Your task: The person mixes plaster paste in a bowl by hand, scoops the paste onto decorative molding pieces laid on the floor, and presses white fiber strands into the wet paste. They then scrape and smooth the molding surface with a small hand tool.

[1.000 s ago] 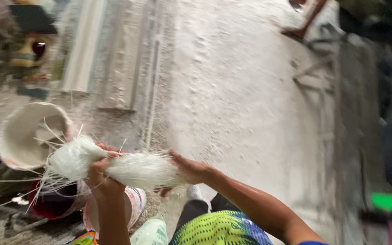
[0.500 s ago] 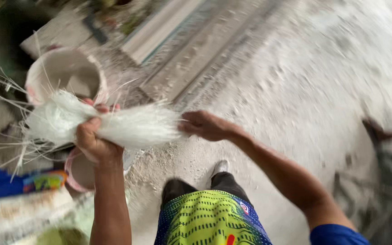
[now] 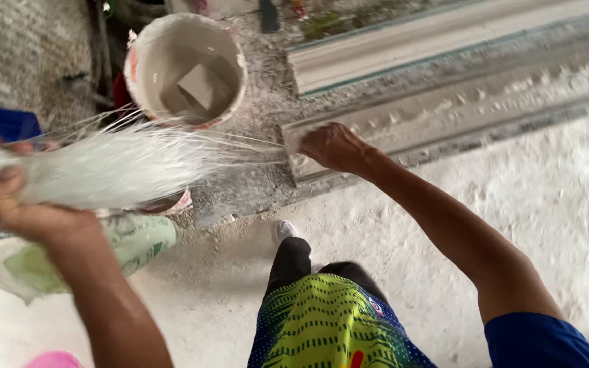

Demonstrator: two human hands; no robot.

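Head view shows the long plaster moulding (image 3: 444,102) on the floor, right hand (image 3: 332,146) resting loosely on its end. Left hand (image 3: 8,204) clenches a bundle of white fibres (image 3: 117,167): light, limp, easily shed, best gripped mid-bundle.

A plaster workshop: cornice mould (image 3: 444,102), plaster-caked bucket (image 3: 187,68), dusty floor (image 3: 547,204).

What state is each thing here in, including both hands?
Left hand: closed around a bundle of white fibres.
Fibre bundle: held up, strands fanned out loose at the free end.
Right hand: resting on the end of the long moulding, empty.
Moulding: lying flat, dusty white.
Bucket: upright, open, coated white inside.
Green bag: crumpled on the floor.
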